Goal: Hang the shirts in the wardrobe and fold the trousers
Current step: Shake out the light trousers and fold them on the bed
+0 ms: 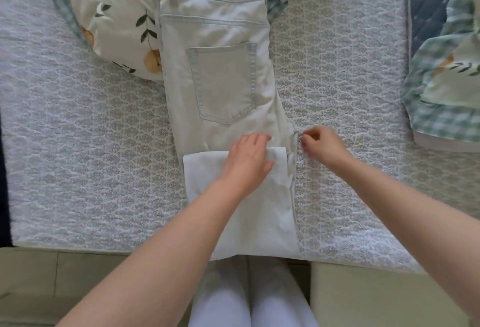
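Forearms: both bare, reaching out from the bottom edge over the bed, above the person's own white-clad legs.
Trousers: pale jeans [220,28] lie in the middle of the patterned bedspread [91,119]. They are doubled lengthwise with the back pocket [223,82] facing up. The waistband is at the far end, beside a flowered pillow [114,15].
Fold so far: the leg end [205,170] lies turned back on top of the thigh, its hem just below the pocket (one crosswise fold, by the look of it).
Left to do on this pair: I judge at least one more fold is needed, bringing the doubled part up over the seat to make a compact bundle.
Shirts: none clearly in view and no wardrobe in view. The green checked cloth [441,93] at the right edge may be a garment or bedding; I cannot tell. The hanging part cannot be judged from here.
Left hand [246,160]: flat, fingers straight and together, pressing down on the corner of the turned-back leg end and holding nothing.
Right hand [322,145]: at the right edge of the jeans near the crotch seam, fingers curled. It is blurred, so I cannot tell whether it pinches the cloth or only hovers beside it.
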{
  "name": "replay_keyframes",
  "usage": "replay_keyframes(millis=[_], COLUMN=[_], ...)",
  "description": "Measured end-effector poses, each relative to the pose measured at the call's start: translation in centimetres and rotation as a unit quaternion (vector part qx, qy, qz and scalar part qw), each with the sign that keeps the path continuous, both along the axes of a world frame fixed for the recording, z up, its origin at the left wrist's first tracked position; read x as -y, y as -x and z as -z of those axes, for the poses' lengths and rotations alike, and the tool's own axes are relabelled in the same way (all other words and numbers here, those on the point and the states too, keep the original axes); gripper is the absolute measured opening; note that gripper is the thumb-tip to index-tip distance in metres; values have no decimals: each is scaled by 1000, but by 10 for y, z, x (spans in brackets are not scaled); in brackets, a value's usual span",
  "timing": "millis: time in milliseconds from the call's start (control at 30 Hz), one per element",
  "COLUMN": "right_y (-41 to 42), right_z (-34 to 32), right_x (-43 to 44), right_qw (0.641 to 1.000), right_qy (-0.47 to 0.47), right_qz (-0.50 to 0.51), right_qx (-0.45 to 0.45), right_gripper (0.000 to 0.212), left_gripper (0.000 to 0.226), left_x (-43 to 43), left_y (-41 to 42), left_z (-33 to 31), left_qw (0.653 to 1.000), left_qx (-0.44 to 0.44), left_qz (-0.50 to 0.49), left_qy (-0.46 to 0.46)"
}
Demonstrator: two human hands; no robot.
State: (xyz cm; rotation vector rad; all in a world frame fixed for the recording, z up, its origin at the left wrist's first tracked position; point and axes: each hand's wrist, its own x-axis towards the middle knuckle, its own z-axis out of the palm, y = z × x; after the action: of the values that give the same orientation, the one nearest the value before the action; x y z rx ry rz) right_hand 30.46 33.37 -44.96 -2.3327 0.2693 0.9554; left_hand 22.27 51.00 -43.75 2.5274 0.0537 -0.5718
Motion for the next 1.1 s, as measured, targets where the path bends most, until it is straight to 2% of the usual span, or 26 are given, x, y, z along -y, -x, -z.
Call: replay_keyframes(millis=[100, 200, 300, 433, 633, 700, 767, 967, 1067, 1100], right_y=[-17, -24, -26, -23, -5, 3, 8, 4, -7, -11], right_z=[4, 10, 16, 15, 5, -1, -3, 0, 2, 3], right_x=[-15, -24, -26, -25, -28, -30, -33, -45, -57, -61], right_qw=[1000, 1000, 998, 993, 996, 986, 979, 971, 967, 971], right_qy=[-19, -25, -43, -84, -5, -13, -50, -120, -123, -132], right_qz=[12, 16, 28, 45, -28, -78, -111, -176, -218, -202], right_qx=[3, -6, -36, -64, 89, 146, 166, 111, 41, -7], right_gripper=[21, 21, 39, 31, 22, 17, 11, 13, 18, 19], left_gripper=[57, 44, 30, 24, 20, 30, 37, 30, 26, 27], left_x=[4, 4, -3, -14, -23, -28, -31, -30, -31, -32], left_y=[-17, -20, -17, -5, 23, 28, 28, 13, 9, 7], left_z=[10, 13, 10, -5, -19, -20, -21, -33, -36, -34], left_qw=[994, 992, 995, 994, 994, 994, 993, 992, 992, 991], left_qx=[-76, -91, -82, -55, 37, 33, 20, -45, -34, -30], left_qz=[52, 62, 49, 42, 69, 87, 107, 100, 91, 94], left_qy=[-58, -62, 2, 89, 73, 60, 37, -67, -80, -87])
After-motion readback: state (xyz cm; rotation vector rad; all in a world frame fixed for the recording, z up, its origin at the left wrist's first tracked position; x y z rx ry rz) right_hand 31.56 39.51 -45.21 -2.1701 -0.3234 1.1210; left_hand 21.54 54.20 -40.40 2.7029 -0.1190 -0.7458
